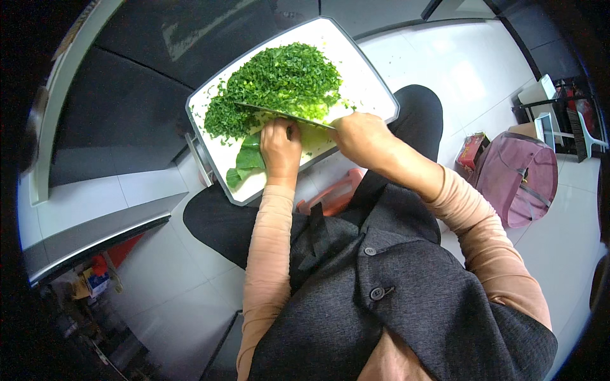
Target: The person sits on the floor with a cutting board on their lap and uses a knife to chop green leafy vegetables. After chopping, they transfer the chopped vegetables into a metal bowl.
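Observation:
My left hand (281,146) presses with bent fingers on green leafy vegetables (250,155) near the front edge of a white cutting board (367,95) with a grey rim. My right hand (358,138) grips a kitchen knife (286,115), its handle hidden in the fist. The blade points left, just beyond my left fingertips, between the whole leaves and a large heap of finely chopped greens (286,71). Pale chopped stem pieces (312,108) lie at the heap's near side, by the blade.
Below the board, between my legs, is an orange plastic object (336,193). A pink fabric bag (514,178) and a red box (472,150) stand on the tiled floor at right. Dark cabinet fronts (124,114) are close on the left. A rack (548,102) stands far right.

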A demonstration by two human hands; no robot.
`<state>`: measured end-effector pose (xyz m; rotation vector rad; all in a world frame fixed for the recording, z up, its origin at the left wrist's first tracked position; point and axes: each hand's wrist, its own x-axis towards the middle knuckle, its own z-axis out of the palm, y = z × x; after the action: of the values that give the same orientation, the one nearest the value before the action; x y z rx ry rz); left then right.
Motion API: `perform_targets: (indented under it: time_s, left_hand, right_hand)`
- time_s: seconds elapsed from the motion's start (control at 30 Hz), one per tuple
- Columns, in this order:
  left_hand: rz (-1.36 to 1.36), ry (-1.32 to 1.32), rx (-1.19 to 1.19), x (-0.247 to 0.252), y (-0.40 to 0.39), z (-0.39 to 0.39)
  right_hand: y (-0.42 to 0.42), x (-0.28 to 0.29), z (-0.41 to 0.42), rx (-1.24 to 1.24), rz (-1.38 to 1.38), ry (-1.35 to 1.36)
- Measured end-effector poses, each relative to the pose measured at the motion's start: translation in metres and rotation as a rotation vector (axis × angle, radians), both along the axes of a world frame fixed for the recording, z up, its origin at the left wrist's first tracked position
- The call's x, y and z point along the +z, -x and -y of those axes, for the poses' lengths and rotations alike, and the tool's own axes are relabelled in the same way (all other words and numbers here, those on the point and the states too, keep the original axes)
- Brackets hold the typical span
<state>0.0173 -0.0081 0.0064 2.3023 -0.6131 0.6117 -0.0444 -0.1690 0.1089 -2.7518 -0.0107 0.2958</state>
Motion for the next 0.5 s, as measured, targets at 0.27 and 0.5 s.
perform_targets:
  time_s: [0.27, 0.5]
  left_hand:
    - [-0.004, -0.263, -0.062, 0.031, 0.012, -0.003]
    - [0.019, -0.236, -0.034, 0.023, 0.019, -0.01]
  right_hand:
    - [-0.012, -0.008, 0.003, -0.044, 0.071, -0.088]
    - [0.0, 0.006, 0.011, -0.026, 0.103, -0.114]
